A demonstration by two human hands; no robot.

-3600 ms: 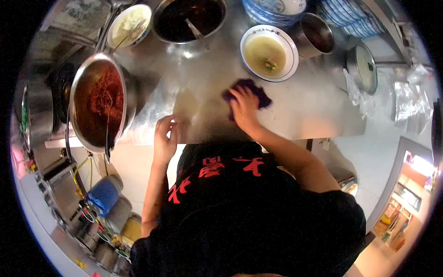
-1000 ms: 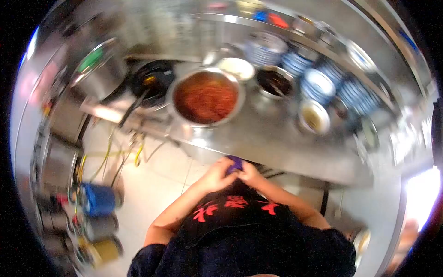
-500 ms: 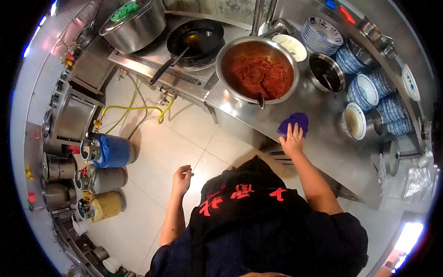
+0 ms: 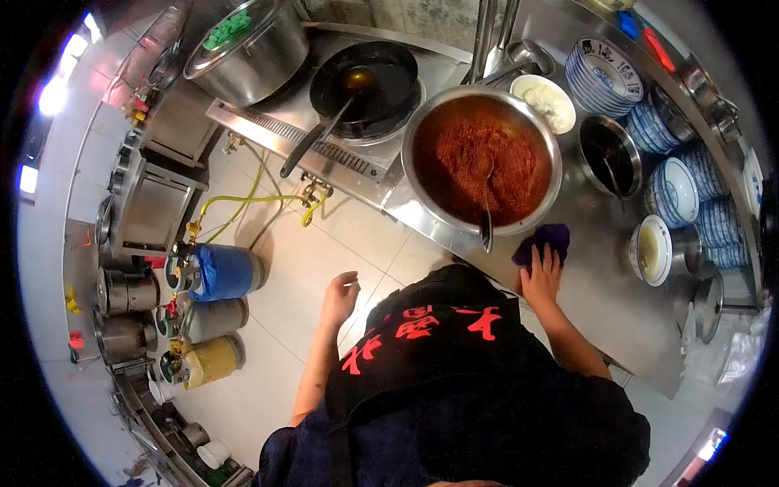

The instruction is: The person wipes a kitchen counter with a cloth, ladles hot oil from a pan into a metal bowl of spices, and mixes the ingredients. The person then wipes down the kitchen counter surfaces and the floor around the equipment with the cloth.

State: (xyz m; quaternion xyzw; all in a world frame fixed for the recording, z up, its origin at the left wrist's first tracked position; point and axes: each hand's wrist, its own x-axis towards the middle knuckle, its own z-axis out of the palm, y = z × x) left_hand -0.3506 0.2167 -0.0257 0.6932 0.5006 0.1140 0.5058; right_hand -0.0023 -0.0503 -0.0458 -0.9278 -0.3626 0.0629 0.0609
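Observation:
My right hand (image 4: 542, 276) lies flat on a crumpled purple cloth (image 4: 554, 236) on the steel counter, its fingers stretched out and a little apart. The cloth sits close to the near rim of a large steel bowl (image 4: 411, 179) of dark red paste (image 4: 462, 174). A spoon (image 4: 486, 223) rests in the paste, its handle over the near rim. My left hand (image 4: 341, 296) hangs above the floor, away from the counter, with loosely bent fingers and nothing visible in it.
A black wok (image 4: 389, 69) with a ladle stands on the stove, beside a large lidded pot (image 4: 251, 69). Right of the bowl are a pan of dark liquid (image 4: 621, 154) and stacked bowls (image 4: 604, 77). Gas cylinders (image 4: 223, 272) with yellow hoses stand on the left floor.
The view has shifted, so the counter sits lower and farther right in it. My right hand and the purple cloth have moved slightly nearer the large bowl. My left hand stays empty.

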